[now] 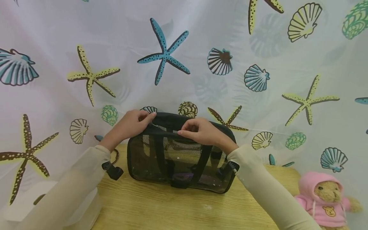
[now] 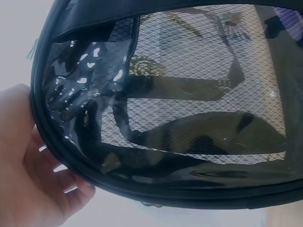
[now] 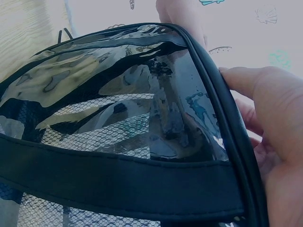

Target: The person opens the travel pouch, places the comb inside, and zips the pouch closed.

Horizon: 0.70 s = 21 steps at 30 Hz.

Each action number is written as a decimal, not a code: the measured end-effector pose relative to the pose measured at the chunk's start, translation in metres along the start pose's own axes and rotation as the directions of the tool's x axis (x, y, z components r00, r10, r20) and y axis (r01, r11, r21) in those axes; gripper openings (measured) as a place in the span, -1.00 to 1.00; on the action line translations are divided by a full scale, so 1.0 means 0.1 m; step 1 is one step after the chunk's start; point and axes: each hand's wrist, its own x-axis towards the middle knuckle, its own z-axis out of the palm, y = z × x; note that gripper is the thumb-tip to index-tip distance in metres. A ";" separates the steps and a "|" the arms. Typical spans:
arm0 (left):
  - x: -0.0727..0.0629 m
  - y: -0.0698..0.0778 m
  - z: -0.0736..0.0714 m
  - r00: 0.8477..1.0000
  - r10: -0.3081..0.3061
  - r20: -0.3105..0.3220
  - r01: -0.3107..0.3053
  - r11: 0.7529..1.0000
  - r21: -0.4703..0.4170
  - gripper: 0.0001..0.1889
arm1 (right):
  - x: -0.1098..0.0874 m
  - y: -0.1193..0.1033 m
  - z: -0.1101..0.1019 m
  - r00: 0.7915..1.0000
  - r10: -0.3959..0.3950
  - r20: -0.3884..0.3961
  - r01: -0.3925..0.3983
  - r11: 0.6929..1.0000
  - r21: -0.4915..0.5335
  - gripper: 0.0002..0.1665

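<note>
A see-through bag (image 1: 178,150) with black trim, black straps and mesh stands on the wooden table. At its top left, my left hand (image 1: 133,123) pinches the black edge between thumb and fingers. My right hand (image 1: 202,130) pinches the top front rim further right, its fingers curled. Between the two hands, a thin zip line (image 1: 159,127) runs along the top. In the left wrist view, curled fingers (image 2: 78,191) reach round the bag's black piping. The right wrist view has the thumb (image 3: 241,80) against the piped edge. Something purple (image 1: 184,176) shows through the bag's lower front.
The wooden table (image 1: 172,210) extends in front of the bag. A white box (image 1: 83,207) stands at the left, partly behind the left sleeve. At the right sits a teddy bear (image 1: 327,199) in a pink hoodie. Behind hangs a curtain (image 1: 198,19) printed with starfish and shells.
</note>
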 end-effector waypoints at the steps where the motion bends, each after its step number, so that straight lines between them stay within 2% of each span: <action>1: -0.02 -0.02 0.01 1.000 0.008 -0.007 -0.008 1.000 -0.016 -0.42 | 0.00 0.00 0.00 1.000 0.000 0.000 0.000 1.000 0.000 -0.80; 5: -0.16 -0.09 0.02 0.996 0.009 -0.091 -0.017 0.997 -0.079 -0.52 | -0.01 0.01 -0.01 1.000 0.003 0.010 -0.003 1.000 -0.006 -0.79; 9: -0.38 -0.14 0.03 0.984 -0.024 -0.176 -0.004 0.988 -0.157 -0.55 | 0.01 -0.02 -0.04 1.000 0.015 0.019 -0.015 1.000 -0.023 -0.79; 12: -0.55 -0.19 0.09 0.975 -0.055 -0.215 0.009 0.979 -0.206 -0.55 | 0.06 -0.04 -0.08 1.000 0.021 0.018 -0.021 0.999 -0.030 -0.78; 14: -0.66 -0.23 0.15 0.970 -0.082 -0.228 0.025 0.970 -0.240 -0.56 | 0.10 -0.07 -0.11 0.999 0.029 0.015 -0.028 0.999 -0.029 -0.77; 17: -0.80 -0.30 0.24 0.971 -0.107 -0.213 0.038 0.952 -0.304 -0.58 | 0.19 -0.12 -0.14 0.998 0.067 0.010 -0.066 0.998 -0.004 -0.70; 21: -0.91 -0.40 0.31 0.970 -0.114 -0.213 0.037 0.941 -0.338 -0.54 | 0.39 -0.23 -0.14 0.989 0.143 0.039 -0.144 0.989 0.024 -0.58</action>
